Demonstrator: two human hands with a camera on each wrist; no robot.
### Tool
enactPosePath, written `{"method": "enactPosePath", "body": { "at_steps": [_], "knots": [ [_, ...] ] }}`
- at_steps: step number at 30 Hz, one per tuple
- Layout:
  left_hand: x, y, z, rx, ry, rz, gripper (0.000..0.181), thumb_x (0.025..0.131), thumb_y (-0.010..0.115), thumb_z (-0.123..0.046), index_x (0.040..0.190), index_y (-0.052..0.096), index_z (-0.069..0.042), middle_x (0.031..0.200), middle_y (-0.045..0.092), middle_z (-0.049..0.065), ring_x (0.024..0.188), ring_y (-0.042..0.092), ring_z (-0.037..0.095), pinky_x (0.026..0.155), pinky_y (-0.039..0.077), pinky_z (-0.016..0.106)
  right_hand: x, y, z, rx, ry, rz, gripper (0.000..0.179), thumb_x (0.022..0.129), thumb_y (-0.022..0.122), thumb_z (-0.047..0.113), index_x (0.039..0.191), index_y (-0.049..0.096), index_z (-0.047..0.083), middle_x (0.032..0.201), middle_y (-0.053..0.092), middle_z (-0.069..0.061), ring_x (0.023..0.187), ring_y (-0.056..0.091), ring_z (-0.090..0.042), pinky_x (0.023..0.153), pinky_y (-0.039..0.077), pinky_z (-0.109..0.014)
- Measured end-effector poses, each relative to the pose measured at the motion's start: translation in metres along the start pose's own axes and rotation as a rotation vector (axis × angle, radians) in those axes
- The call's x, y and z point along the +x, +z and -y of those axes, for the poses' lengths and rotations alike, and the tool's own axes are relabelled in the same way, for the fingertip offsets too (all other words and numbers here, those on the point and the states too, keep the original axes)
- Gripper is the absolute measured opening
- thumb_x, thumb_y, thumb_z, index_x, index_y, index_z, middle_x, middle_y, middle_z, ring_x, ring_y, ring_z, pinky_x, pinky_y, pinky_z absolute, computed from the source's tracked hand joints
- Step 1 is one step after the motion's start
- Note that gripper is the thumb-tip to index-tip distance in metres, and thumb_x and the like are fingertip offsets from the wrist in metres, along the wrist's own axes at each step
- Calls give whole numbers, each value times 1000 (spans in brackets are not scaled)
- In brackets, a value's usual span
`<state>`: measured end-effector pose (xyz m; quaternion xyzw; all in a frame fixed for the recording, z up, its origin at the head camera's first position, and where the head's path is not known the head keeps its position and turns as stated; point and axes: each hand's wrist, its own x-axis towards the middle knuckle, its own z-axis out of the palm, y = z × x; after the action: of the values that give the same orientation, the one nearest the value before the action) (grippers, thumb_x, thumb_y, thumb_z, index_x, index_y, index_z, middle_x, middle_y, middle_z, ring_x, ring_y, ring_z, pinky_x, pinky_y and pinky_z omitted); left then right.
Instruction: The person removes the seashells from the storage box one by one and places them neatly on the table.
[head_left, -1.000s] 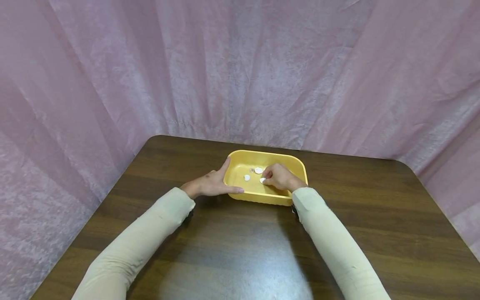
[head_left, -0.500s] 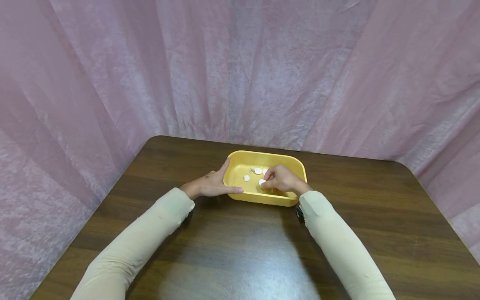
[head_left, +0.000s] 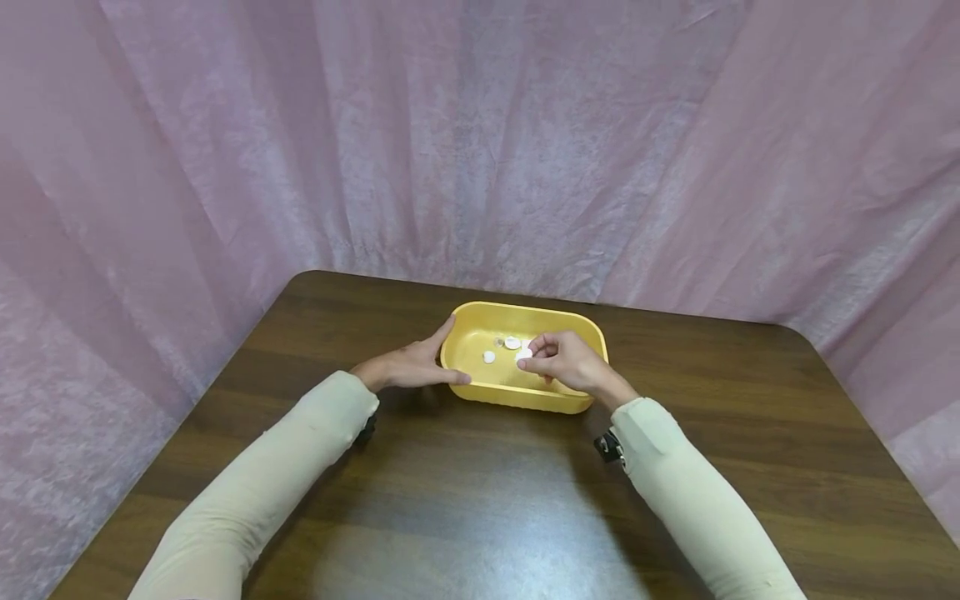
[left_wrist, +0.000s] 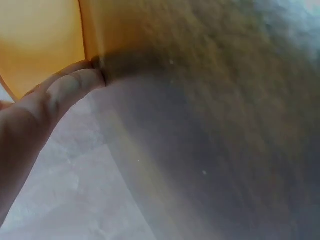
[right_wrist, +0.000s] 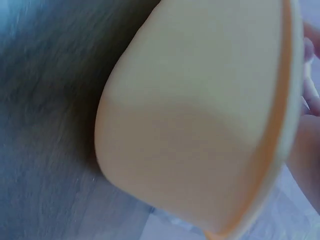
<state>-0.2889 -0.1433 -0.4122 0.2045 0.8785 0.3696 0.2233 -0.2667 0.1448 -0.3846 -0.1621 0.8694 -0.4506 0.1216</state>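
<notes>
A yellow plastic tub point(head_left: 517, 398) stands near the table's far edge. My left hand point(head_left: 412, 364) grips its left end, the thumb at the near rim and the fingers round the outer wall; in the left wrist view, fingers point(left_wrist: 70, 87) lie against the tub's side. Over the tub, my right hand point(head_left: 572, 362) pinches a white round disc point(head_left: 523, 354) between thumb and fingertips. On the tub floor lie a small white disc point(head_left: 489, 357), a larger white disc point(head_left: 512, 342) and a small clear piece point(head_left: 498, 342). The tub's wall mostly hides the right hand in the right wrist view.
The dark wooden table point(head_left: 465, 500) has rounded far corners. Behind it hangs a pink velvety curtain point(head_left: 480, 150). A black wrist device point(head_left: 607, 447) shows below the right sleeve.
My right hand, with the white disc pinched in it, has drawn back slightly toward me and up from the tub floor. The left hand keeps its hold on the tub.
</notes>
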Motion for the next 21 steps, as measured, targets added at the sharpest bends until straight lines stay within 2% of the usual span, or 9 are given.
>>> {"method": "enactPosePath", "body": {
  "at_steps": [3, 7, 13, 16, 21],
  "knots": [
    [-1, 1, 0, -30, 1, 3, 120, 82, 73, -58, 159, -15, -28, 144, 51, 17, 123, 53, 25, 103, 37, 48, -9, 1, 4, 39, -7, -35, 20, 88, 77, 17, 84, 62, 5, 61, 58, -3, 59, 56, -17, 55, 36, -25],
    [-2, 1, -1, -31, -7, -6, 120, 83, 73, -57, 160, -14, -28, 146, 49, 17, 118, 54, 24, 99, 39, 47, -18, 6, 9, 129, -41, -22, 18, 87, 76, 9, 84, 61, 2, 61, 57, 1, 57, 54, -14, 55, 41, -25],
    [-1, 1, -1, -14, -18, -21, 119, 82, 73, -58, 160, -13, -28, 148, 45, 19, 110, 53, 26, 96, 40, 47, -29, 18, 14, 198, -88, 17, 20, 89, 71, 3, 102, 58, -4, 65, 58, 0, 58, 54, -15, 57, 46, -27],
    [0, 2, 0, -14, -16, -20, 119, 82, 73, -59, 160, -12, -28, 151, 40, 20, 113, 52, 27, 99, 39, 47, -34, 24, 16, 200, -107, 29, 24, 92, 69, 4, 111, 61, -8, 66, 59, -1, 59, 55, -15, 58, 48, -30],
    [-1, 1, 0, -10, -11, -27, 119, 82, 73, -59, 160, -11, -28, 156, 34, 21, 121, 49, 28, 103, 36, 51, -42, 31, 18, 223, -119, 40, 27, 94, 67, 4, 115, 63, -12, 67, 58, -1, 62, 56, -13, 60, 51, -29]
  ]
}}
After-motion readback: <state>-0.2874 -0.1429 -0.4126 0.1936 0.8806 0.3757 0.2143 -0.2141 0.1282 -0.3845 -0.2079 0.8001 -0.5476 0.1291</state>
